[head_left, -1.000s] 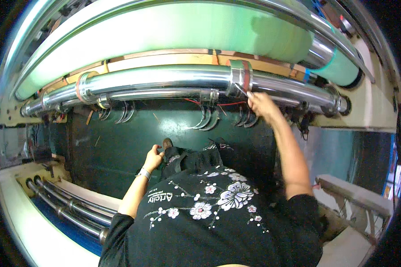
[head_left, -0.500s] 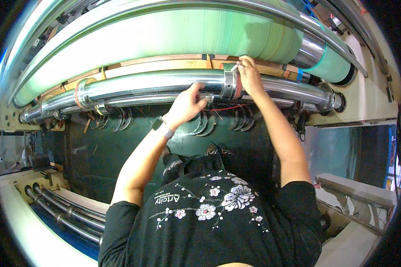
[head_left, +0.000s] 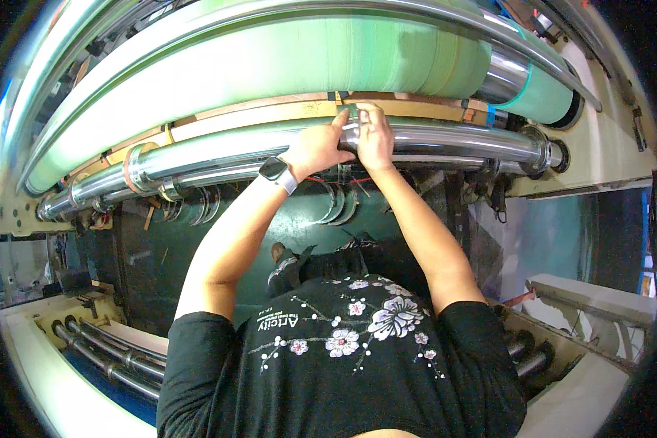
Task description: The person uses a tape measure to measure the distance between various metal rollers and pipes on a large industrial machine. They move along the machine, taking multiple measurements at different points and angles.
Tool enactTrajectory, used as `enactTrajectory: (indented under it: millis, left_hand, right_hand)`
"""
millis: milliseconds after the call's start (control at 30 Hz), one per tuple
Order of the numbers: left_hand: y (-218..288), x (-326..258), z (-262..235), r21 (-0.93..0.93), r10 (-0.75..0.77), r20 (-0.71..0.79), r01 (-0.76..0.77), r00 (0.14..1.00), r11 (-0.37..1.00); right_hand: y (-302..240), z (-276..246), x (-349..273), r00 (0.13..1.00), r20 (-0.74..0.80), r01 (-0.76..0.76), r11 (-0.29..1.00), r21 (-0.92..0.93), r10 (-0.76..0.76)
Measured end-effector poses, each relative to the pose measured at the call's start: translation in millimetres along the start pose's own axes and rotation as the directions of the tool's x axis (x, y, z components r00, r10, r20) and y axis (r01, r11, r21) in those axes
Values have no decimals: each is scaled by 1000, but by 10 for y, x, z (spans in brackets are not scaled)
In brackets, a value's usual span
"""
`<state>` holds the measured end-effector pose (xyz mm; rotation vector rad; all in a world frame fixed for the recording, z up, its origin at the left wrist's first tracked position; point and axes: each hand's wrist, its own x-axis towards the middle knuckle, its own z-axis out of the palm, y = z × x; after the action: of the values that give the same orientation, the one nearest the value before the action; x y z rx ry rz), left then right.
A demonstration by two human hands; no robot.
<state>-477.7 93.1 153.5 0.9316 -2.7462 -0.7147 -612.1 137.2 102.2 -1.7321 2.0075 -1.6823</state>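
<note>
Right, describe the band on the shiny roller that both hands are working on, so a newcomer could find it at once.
Start at the big pale green roll across the top, then drop to the long shiny metal roller below it. The band wraps that roller near its middle, pinched between the left hand and right hand. Unlike the orange ring further left, it is dark and under the fingers.

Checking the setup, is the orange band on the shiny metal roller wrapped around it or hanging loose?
Wrapped: the orange band hugs the shiny metal roller, no loose end showing.
</note>
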Motion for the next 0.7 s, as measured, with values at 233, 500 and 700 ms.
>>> enactTrajectory:
  millis: [233,500,700]
  left_hand:
    - [-266,397,-264,18,106,146,-110,984,994]
    - [-107,-85,13,133,-31,-88,43,996,990]
    - [-348,263,-249,128,86,89,-97,992,987]
  right_hand:
    - [21,226,367,952,217,-164,957,-239,217]
    - [-134,178,57,1000,-2,7,997,-75,-7]
    - [-133,298,260,982,125,-115,975,-188,140]
